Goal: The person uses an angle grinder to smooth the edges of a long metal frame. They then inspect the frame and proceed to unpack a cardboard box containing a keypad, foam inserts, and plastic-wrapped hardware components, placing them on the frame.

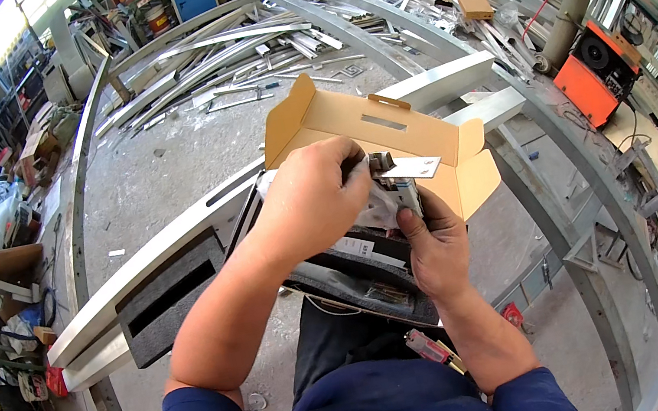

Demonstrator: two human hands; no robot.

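Note:
In front of my chest, my right hand (439,248) grips a metal fitting with a flat silver plate (414,167); it looks like a lock body, partly covered by my fingers. My left hand (318,194) is closed, its fingertips pinching a clear plastic bag (379,211) around the fitting. Behind both hands stands an open brown cardboard box (386,127) with its lid flaps up. Below them lies black foam packing (333,279) with a white label (354,245). A separate black foam insert (170,300) with a slot rests on the beams at the left.
Pale metal beams (168,242) cross in front of me on long grey rails (540,203). Offcuts of metal profile (250,56) litter the floor beyond. An orange and black machine (598,74) stands at the right, near a gas cylinder (572,8). A red-handled tool (432,348) is at my waist.

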